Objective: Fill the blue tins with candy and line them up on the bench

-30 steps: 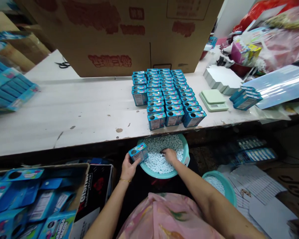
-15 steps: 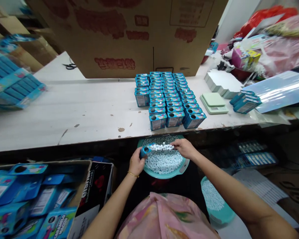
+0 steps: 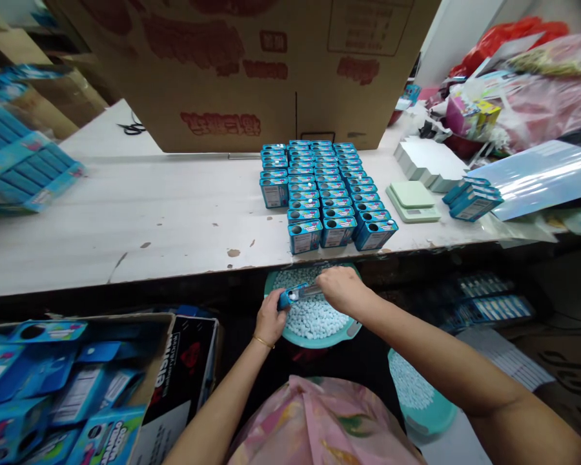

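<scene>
My left hand (image 3: pixel 270 318) grips a small blue box (image 3: pixel 285 299), tilted so that its open hole faces right. My right hand (image 3: pixel 341 287) is closed round a narrow greyish scoop (image 3: pixel 310 291), whose tip meets the hole of the box. A few white pellets show at that hole. Both hands are over a turquoise basin (image 3: pixel 351 331) heaped with small white pellets (image 3: pixel 314 320). The scoop's handle is hidden in my right hand.
Rows of blue boxes (image 3: pixel 319 187) stand on the white table (image 3: pixel 188 213), before a large carton (image 3: pixel 290 71). Right of them are a pale green scale (image 3: pixel 413 199) and white card stacks (image 3: pixel 430 161). A carton of blue boxes (image 3: pixel 77 381) is at lower left, a second basin (image 3: pixel 433 416) at lower right.
My right hand first was down in the pellets, then lifted a loaded scoop to the box. Now the hand is raised and nearer the box, and the scoop looks mostly emptied. The box has been tilted.
</scene>
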`<act>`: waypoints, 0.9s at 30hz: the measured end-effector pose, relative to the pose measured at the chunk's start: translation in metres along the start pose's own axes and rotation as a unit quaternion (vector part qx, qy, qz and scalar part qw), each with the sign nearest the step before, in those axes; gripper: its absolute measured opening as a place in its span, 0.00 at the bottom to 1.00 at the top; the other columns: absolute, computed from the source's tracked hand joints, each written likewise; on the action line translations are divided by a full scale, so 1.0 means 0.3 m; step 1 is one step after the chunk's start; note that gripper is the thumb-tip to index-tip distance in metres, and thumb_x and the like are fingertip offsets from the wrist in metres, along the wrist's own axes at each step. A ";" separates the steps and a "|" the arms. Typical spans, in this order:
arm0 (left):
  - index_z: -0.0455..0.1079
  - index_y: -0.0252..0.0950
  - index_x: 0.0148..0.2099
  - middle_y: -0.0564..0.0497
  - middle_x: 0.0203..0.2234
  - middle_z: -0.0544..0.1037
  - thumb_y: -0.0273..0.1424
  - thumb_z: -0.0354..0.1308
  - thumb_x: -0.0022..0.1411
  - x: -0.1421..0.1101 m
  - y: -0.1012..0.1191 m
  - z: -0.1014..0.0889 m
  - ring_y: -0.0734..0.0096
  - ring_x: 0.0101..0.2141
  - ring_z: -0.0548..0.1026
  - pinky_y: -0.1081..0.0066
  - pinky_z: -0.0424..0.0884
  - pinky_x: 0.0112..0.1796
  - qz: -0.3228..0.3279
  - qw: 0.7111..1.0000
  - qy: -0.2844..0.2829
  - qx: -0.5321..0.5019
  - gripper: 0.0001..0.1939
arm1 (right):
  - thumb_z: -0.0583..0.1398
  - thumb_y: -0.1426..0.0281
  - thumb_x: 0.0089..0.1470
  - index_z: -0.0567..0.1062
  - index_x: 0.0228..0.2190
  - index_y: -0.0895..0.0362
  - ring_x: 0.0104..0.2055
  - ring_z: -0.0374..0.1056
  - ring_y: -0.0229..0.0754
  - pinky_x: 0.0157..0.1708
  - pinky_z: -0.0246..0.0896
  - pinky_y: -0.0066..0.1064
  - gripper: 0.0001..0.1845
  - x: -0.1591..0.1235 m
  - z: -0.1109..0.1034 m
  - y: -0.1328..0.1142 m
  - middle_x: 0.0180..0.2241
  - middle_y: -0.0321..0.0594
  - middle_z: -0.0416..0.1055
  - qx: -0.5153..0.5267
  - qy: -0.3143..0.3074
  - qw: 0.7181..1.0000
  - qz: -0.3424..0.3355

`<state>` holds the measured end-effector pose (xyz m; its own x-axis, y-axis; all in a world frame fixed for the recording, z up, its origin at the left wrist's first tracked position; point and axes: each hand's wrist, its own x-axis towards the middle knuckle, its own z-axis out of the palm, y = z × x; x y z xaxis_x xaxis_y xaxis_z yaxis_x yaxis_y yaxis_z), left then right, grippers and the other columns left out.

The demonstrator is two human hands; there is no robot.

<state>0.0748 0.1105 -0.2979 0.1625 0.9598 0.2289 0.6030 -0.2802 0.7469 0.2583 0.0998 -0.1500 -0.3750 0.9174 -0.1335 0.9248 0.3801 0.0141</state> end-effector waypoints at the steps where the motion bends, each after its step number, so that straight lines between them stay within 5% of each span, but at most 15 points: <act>1: 0.62 0.36 0.44 0.48 0.39 0.70 0.26 0.51 0.46 -0.001 -0.003 -0.002 0.64 0.42 0.67 0.63 0.62 0.45 -0.005 1.000 0.002 -0.006 0.19 | 0.48 0.76 0.48 0.72 0.30 0.58 0.35 0.67 0.44 0.30 0.57 0.30 0.13 -0.005 -0.002 0.012 0.31 0.45 0.71 -0.001 0.001 1.000 0.001; 5: 0.62 0.37 0.44 0.48 0.39 0.71 0.28 0.52 0.46 -0.018 -0.023 -0.029 0.64 0.41 0.68 0.65 0.63 0.44 -0.023 0.999 0.016 -0.042 0.19 | 0.49 0.77 0.47 0.72 0.32 0.54 0.38 0.65 0.41 0.33 0.56 0.27 0.14 -0.040 0.065 0.126 0.35 0.42 0.70 0.015 -0.005 0.999 0.039; 9: 0.62 0.36 0.44 0.48 0.39 0.71 0.30 0.53 0.48 -0.047 -0.049 -0.071 0.66 0.40 0.69 0.67 0.63 0.43 -0.021 0.997 0.022 -0.068 0.18 | 0.47 0.78 0.49 0.73 0.33 0.56 0.39 0.65 0.43 0.35 0.56 0.29 0.16 -0.031 0.278 0.210 0.35 0.45 0.70 0.060 -0.034 0.989 0.129; 13: 0.62 0.36 0.44 0.49 0.37 0.71 0.34 0.54 0.49 -0.070 -0.073 -0.095 0.67 0.38 0.69 0.66 0.64 0.42 -0.056 0.994 0.064 -0.068 0.18 | 0.48 0.78 0.49 0.74 0.35 0.57 0.42 0.64 0.42 0.39 0.55 0.28 0.17 0.069 0.504 0.108 0.37 0.46 0.71 0.175 -0.056 0.969 0.166; 16: 0.61 0.36 0.44 0.49 0.36 0.71 0.36 0.55 0.49 -0.079 -0.085 -0.109 0.68 0.38 0.69 0.66 0.64 0.42 -0.079 0.992 0.078 -0.064 0.19 | 0.48 0.76 0.50 0.72 0.40 0.52 0.43 0.64 0.40 0.41 0.56 0.27 0.19 0.158 0.599 0.001 0.40 0.41 0.71 0.227 -0.044 0.957 0.176; 22: 0.62 0.36 0.44 0.48 0.36 0.71 0.38 0.57 0.46 -0.078 -0.103 -0.141 0.66 0.37 0.70 0.65 0.64 0.41 -0.102 0.987 0.098 -0.078 0.22 | 0.49 0.76 0.50 0.72 0.40 0.51 0.42 0.65 0.35 0.39 0.57 0.22 0.19 0.192 0.634 0.025 0.40 0.33 0.71 0.323 -0.013 0.933 0.155; 27: 0.62 0.35 0.43 0.49 0.35 0.72 0.39 0.57 0.45 -0.057 -0.100 -0.129 0.66 0.37 0.70 0.65 0.64 0.41 -0.102 0.986 0.107 -0.080 0.22 | 0.52 0.76 0.47 0.74 0.37 0.53 0.39 0.66 0.37 0.38 0.58 0.25 0.16 0.108 0.519 0.129 0.36 0.35 0.73 0.384 0.047 0.916 0.108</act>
<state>0.0238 0.1019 -0.3002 -0.1289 0.9756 0.1775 0.4724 -0.0969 0.8760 0.2918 0.1259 -0.3081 -0.1476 0.9814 -0.1227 0.7366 0.0262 -0.6758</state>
